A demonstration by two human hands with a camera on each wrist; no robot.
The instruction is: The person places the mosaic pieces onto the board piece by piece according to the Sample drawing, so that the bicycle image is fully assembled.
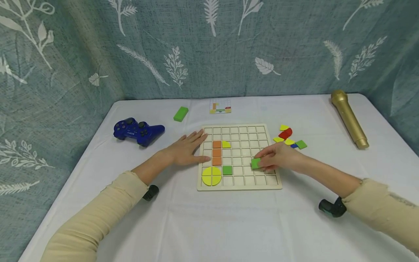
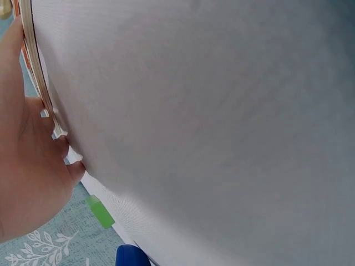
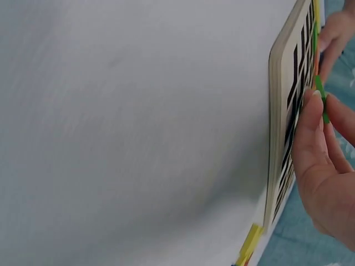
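Note:
A wooden grid board (image 1: 240,188) lies on the white table. My right hand (image 1: 278,156) pinches a green square tile (image 1: 255,163) between thumb and fingers just over the board's right half; the right wrist view shows the tile (image 3: 321,100) edge-on. My left hand (image 1: 188,149) rests at the board's left edge with its fingers straight, the fingertips touching the rim. On the board sit orange tiles (image 1: 217,153) in a column, a yellow quarter piece (image 1: 226,144), a yellow circle of quarter pieces (image 1: 211,176) and another green square (image 1: 227,170).
Loose red, yellow, blue and green pieces (image 1: 285,134) lie right of the board. A small pattern card (image 1: 220,106) and a green block (image 1: 181,114) are behind it. A blue game controller (image 1: 137,131) sits at left, a gold microphone (image 1: 350,120) at far right.

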